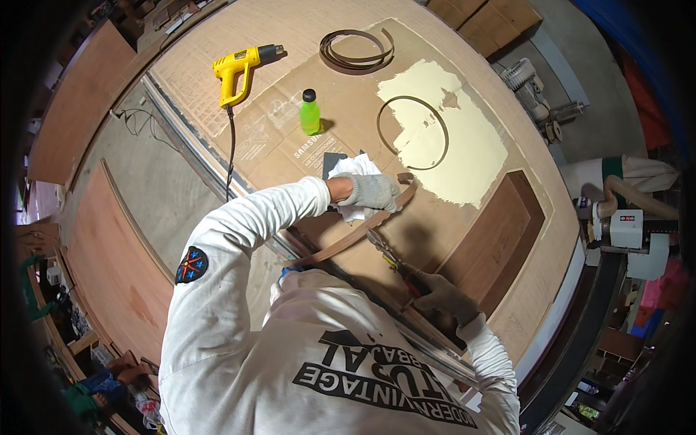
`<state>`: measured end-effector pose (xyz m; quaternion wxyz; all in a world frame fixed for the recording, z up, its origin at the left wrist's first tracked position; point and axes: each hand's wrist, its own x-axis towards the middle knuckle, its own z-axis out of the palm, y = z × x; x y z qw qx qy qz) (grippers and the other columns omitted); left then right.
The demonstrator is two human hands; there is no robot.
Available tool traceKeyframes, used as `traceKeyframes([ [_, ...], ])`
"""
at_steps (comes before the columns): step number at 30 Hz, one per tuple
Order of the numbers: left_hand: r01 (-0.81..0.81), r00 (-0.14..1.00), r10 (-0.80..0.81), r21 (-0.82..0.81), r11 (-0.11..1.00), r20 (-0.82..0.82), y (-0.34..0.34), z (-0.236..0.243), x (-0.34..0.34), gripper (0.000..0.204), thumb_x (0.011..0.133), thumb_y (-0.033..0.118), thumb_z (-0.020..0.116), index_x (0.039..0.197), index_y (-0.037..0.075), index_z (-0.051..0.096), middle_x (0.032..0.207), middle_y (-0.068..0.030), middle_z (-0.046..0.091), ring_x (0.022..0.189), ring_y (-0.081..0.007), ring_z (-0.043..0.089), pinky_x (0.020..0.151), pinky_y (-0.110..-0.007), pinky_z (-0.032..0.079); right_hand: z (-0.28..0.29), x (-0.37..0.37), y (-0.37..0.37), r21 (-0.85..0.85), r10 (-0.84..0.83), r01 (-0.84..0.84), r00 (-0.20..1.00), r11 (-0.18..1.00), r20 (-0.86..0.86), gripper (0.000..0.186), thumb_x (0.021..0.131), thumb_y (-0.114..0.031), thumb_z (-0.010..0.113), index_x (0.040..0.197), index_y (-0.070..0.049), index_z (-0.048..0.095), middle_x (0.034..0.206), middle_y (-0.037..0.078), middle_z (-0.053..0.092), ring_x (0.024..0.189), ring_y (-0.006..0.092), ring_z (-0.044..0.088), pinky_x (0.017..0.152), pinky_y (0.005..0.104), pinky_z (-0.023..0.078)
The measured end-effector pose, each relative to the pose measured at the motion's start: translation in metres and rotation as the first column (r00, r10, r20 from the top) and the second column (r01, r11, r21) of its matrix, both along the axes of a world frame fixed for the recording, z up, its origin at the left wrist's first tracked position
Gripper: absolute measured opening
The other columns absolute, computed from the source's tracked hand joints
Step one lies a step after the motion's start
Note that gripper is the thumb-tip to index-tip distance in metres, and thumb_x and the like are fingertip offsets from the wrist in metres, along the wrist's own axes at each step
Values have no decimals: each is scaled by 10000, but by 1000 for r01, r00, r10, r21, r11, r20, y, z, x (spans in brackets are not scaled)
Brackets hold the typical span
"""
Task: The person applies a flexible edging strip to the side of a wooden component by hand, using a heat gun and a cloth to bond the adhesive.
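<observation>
My left hand [371,193], in a grey knitted glove, is closed on a curved brown wooden strip [348,239] near its upper end. From there the strip bends down toward my body. My gloved right hand [446,297] grips red-handled pliers [395,264], their metal jaws pointing up and left toward the strip. Whether the jaws touch it I cannot tell. A crumpled white cloth [353,165] lies just behind my left hand, over a dark flat piece [332,161].
Cardboard [272,138] covers the worktable. On it are a yellow heat gun [235,71] with its cord, a bottle of green liquid [309,114], coiled brown strip [355,61], a thin ring [383,130] and a pale yellow patch [471,156]. A shallow wooden tray [493,243] lies at right.
</observation>
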<state>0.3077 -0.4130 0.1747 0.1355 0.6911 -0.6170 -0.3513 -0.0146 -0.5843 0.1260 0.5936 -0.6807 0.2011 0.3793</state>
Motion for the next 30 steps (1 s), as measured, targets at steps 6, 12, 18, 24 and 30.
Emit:
traceKeyframes([
  [6,-151,984,159,-95,984,81,-11,-69,-12,193,848,325,641,868,186,775,711,-89,711,668,-290,711,612,-429,549,2,2,8,-71,47,-40,994,997,95,939,761,-160,693,1632,-237,352,931,-56,497,820,79,476,759,244,462],
  [12,-83,985,100,-121,989,138,-16,-76,-11,193,854,312,639,889,176,771,741,-97,719,683,-293,715,624,-433,550,-9,1,10,6,9,-11,980,1000,198,954,774,-149,693,1646,-183,307,1002,-56,488,888,83,465,813,248,451],
  [18,-96,992,104,-104,990,74,-22,-79,-11,199,856,311,641,899,163,767,747,-102,719,689,-293,715,632,-434,550,-2,1,8,53,-23,20,998,998,57,1019,764,-189,807,1634,-59,293,1494,44,493,1330,150,438,1168,314,302],
  [24,-104,994,107,-87,991,31,-24,-79,-12,206,858,310,642,909,150,762,753,-107,719,695,-292,716,641,-435,550,-11,1,11,78,-65,59,995,995,71,968,765,-159,766,1624,-100,324,1175,12,498,998,133,504,904,282,452],
  [30,-117,993,117,-69,991,-9,-23,-79,-11,214,860,309,643,919,138,758,759,-112,719,702,-291,717,650,-436,549,-10,5,12,107,-102,94,993,990,65,923,763,-118,751,1599,-104,359,1074,28,501,859,139,575,775,311,552],
])
